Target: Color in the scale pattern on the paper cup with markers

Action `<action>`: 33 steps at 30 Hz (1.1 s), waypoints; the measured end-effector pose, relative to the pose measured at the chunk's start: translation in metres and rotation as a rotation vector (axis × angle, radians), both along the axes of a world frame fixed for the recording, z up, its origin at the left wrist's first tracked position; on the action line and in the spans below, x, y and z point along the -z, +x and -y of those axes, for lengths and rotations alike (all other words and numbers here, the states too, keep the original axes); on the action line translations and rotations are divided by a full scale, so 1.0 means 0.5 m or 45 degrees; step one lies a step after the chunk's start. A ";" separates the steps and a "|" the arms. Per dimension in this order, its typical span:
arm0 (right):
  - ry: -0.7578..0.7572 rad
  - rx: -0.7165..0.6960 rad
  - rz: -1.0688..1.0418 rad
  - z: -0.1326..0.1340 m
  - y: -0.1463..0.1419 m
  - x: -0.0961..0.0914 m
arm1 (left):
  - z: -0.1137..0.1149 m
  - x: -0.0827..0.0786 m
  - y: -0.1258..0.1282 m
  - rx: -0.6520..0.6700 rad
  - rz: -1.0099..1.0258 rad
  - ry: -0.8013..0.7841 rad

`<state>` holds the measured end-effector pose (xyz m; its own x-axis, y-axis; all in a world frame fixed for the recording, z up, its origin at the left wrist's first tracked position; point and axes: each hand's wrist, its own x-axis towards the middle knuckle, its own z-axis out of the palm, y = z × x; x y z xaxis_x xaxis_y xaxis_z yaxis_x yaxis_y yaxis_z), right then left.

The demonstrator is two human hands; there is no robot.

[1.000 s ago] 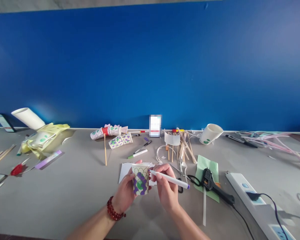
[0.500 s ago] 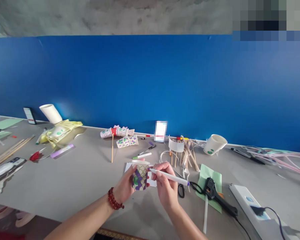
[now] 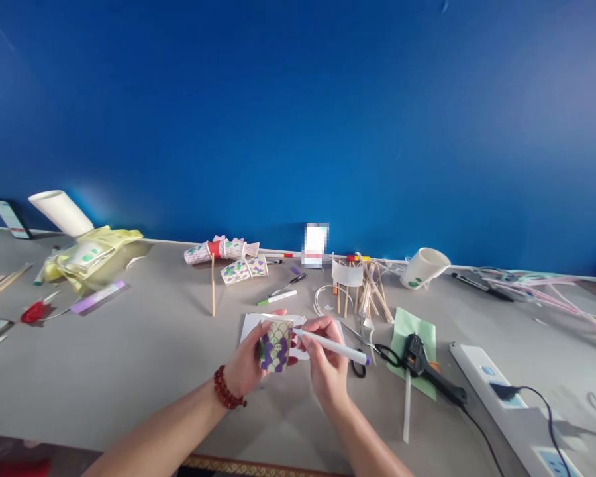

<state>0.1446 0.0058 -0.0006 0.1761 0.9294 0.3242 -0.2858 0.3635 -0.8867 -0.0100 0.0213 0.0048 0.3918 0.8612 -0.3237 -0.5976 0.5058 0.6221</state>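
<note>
My left hand (image 3: 248,361), with a red bead bracelet at the wrist, is wrapped round a small paper cup (image 3: 275,345) patterned with scales, some filled in purple and green. My right hand (image 3: 326,363) pinches a white marker with a purple end (image 3: 332,347), its tip touching the cup's right side. Both hands hover just above a white sheet of paper (image 3: 251,324) lying on the grey table (image 3: 149,351).
Black scissors (image 3: 362,361) and a black glue gun (image 3: 427,371) on green paper lie right of my hands, then a white power strip (image 3: 501,404). Behind are wooden sticks (image 3: 367,291), decorated cups on a stick (image 3: 226,255), markers (image 3: 278,296), a white cup (image 3: 422,267). Yellow paper and tools sit left.
The camera view tilted up and back down. My hands stay together; the cup has tipped slightly more sideways in my left hand, with the marker still on it.
</note>
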 end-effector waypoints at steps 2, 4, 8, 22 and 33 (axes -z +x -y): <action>0.052 0.052 0.029 0.006 0.003 -0.009 | 0.002 0.008 -0.003 -0.010 0.025 -0.033; 0.130 0.071 0.099 0.015 0.004 -0.019 | 0.007 0.014 -0.002 -0.018 0.044 -0.055; 0.216 0.005 0.248 0.029 0.000 -0.019 | 0.020 0.016 0.006 -0.027 0.006 -0.079; 0.196 -0.033 0.325 0.027 -0.011 0.007 | 0.030 0.009 0.014 -0.141 -0.053 -0.059; 0.164 -0.049 0.394 0.028 -0.008 0.002 | 0.034 0.018 0.013 -0.137 -0.100 -0.071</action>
